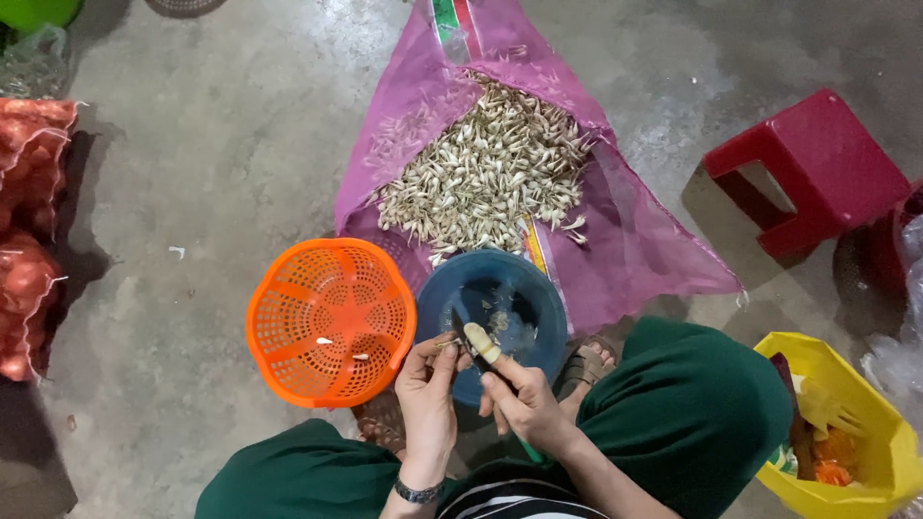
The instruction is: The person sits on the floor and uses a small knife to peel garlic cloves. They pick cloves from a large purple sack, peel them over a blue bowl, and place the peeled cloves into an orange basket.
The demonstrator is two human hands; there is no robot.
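Note:
My left hand (428, 394) pinches a small garlic clove (446, 343) over the near rim of a blue bowl (548, 317). My right hand (519, 399) grips a small knife (460, 332) with a green handle; its dark blade points toward the clove. A pale guard covers my right index finger (479, 340). The bowl holds peelings and water. To its left stands an orange perforated basket (332, 322) with two peeled cloves inside. Beyond the bowl, a heap of unpeeled garlic cloves (490, 173) lies on a spread pink mesh sack (635, 231).
A red plastic stool (817, 163) stands at the right. A yellow container (846, 432) with a green fork and orange bits sits at lower right. Red mesh sacks of onions (29, 221) lie at the left edge. The floor is bare concrete (212, 135). My knees are in green cloth.

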